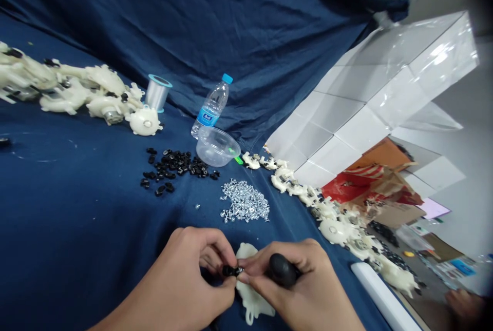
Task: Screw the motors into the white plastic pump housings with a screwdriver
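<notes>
Pinching a small black piece [228, 271] over the pale shell [253, 301], my left hand [192, 272] meets my right hand [310, 287], which steadies a screw [241, 270] and cradles a black handle [283, 270]. That joint looks unfinished; beyond, heaped screws [246, 201] and black parts [175, 162] suggest plenty remains.

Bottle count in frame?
1: the blue-capped clear bottle, standing just behind the clear plastic bowl, to the right of the spool in the picture. Others may be hidden behind the white boxes.

Soft, moderate light, glare on the plastic wrap [439, 58], a dark upper-right corner, the right edge seemingly blurry.
</notes>
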Available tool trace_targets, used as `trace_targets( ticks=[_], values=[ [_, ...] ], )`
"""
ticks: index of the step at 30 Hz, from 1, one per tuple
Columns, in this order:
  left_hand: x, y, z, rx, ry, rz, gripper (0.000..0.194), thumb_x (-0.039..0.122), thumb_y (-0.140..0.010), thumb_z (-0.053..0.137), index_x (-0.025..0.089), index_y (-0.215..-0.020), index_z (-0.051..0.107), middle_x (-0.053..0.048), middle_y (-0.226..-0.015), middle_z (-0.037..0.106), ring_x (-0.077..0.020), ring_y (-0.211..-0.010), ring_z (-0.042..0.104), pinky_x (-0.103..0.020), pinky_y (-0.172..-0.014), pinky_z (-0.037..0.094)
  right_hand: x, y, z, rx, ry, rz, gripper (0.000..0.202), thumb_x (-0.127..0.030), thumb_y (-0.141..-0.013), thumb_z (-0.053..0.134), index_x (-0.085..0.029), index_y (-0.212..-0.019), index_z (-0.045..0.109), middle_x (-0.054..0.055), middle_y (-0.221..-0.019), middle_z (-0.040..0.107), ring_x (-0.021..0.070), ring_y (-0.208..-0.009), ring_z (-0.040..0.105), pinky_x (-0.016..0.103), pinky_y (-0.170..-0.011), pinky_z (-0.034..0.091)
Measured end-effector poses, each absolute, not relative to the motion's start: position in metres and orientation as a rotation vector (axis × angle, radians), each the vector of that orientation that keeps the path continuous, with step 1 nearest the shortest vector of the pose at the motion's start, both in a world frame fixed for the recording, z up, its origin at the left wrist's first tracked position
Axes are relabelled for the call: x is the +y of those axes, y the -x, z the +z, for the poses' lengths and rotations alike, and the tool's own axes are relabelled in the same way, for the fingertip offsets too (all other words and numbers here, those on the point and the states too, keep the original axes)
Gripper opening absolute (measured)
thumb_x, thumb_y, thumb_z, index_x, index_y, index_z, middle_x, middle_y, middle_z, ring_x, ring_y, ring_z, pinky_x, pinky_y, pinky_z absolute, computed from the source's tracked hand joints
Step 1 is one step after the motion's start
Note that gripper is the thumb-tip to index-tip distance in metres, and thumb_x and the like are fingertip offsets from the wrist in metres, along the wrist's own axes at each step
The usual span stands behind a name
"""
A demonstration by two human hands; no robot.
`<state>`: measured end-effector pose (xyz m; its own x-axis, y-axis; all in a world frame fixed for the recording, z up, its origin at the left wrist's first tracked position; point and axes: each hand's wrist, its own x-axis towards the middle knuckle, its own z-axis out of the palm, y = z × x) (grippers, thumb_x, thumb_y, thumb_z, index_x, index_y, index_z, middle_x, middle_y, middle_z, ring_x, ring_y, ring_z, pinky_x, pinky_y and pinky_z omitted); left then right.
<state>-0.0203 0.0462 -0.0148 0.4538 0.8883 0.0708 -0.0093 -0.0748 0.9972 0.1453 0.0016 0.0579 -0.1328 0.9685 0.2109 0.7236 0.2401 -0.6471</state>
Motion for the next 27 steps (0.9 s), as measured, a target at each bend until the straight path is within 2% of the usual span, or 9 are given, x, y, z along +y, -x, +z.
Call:
trace_targets(
  ticks=[6,10,14,20,23,25,27],
  values=[
    [0.045,0.020,-0.016,0.832,-1.461,0.910,0.009,0.019,-0.065,0.063,0.022,-0.068,0.070,0.001,-0.064,0.072,-0.0180,-0.064,0.071,-0.027,-0.064,0.057,0.000,-0.146,0.058,-1.918,1.616,0.562,0.013,-0.014,-0.071,0.074,-0.025,-0.065,0.077,0.000,-0.067,0.078,0.0196,-0.061,0.076,0.024,-0.055,0.057],
    [0.046,0.020,-0.015,0.812,-1.468,0.906,0.008,0.022,-0.068,0.064,0.022,-0.071,0.072,0.000,-0.065,0.074,-0.0186,-0.065,0.073,-0.027,-0.064,0.057,0.004,-0.147,0.061,-1.840,1.642,0.687,0.008,-0.021,-0.070,0.081,-0.023,-0.064,0.076,0.002,-0.068,0.077,0.0202,-0.064,0.074,0.025,-0.058,0.055],
    [0.046,0.021,-0.013,0.806,-1.488,0.865,0.010,0.028,-0.072,0.066,0.022,-0.075,0.074,0.000,-0.066,0.075,-0.0192,-0.067,0.074,-0.026,-0.063,0.056,0.010,-0.147,0.063,-1.717,1.615,0.846,0.017,-0.023,-0.063,0.090,-0.020,-0.065,0.073,0.003,-0.075,0.077,0.0180,-0.071,0.070,0.025,-0.064,0.053],
    [0.046,0.021,-0.013,0.796,-1.523,0.855,0.010,0.030,-0.076,0.066,0.023,-0.075,0.073,0.001,-0.066,0.074,-0.0184,-0.066,0.073,-0.025,-0.062,0.054,0.013,-0.147,0.067,-1.757,1.715,0.814,0.026,-0.028,-0.060,0.095,-0.017,-0.069,0.073,0.002,-0.073,0.070,0.0118,-0.061,0.055,0.023,-0.055,0.042],
    [0.045,0.021,-0.015,0.808,-1.538,0.831,0.011,0.030,-0.076,0.066,0.023,-0.075,0.073,0.000,-0.068,0.075,-0.0192,-0.068,0.073,-0.026,-0.062,0.054,0.006,-0.149,0.081,-1.827,1.594,0.646,0.021,-0.032,-0.067,0.092,-0.021,-0.074,0.075,0.000,-0.077,0.067,0.0122,-0.067,0.057,0.022,-0.060,0.045],
    [0.044,0.021,-0.015,0.833,-1.549,0.815,0.010,0.030,-0.075,0.065,0.023,-0.075,0.073,0.001,-0.067,0.074,-0.0190,-0.067,0.073,-0.026,-0.062,0.054,-0.001,-0.155,0.095,-1.826,1.511,0.456,0.017,-0.037,-0.082,0.081,-0.027,-0.095,0.077,0.000,-0.079,0.063,0.0120,-0.067,0.055,0.022,-0.058,0.045],
    [0.044,0.022,-0.014,0.856,-1.559,0.812,0.010,0.029,-0.075,0.064,0.024,-0.074,0.072,0.002,-0.064,0.072,-0.0180,-0.065,0.072,-0.025,-0.061,0.053,-0.007,-0.166,0.108,-1.800,1.377,0.350,0.026,-0.042,-0.098,0.063,-0.030,-0.119,0.072,0.001,-0.074,0.057,0.0126,-0.062,0.051,0.022,-0.053,0.043]
  ],
)
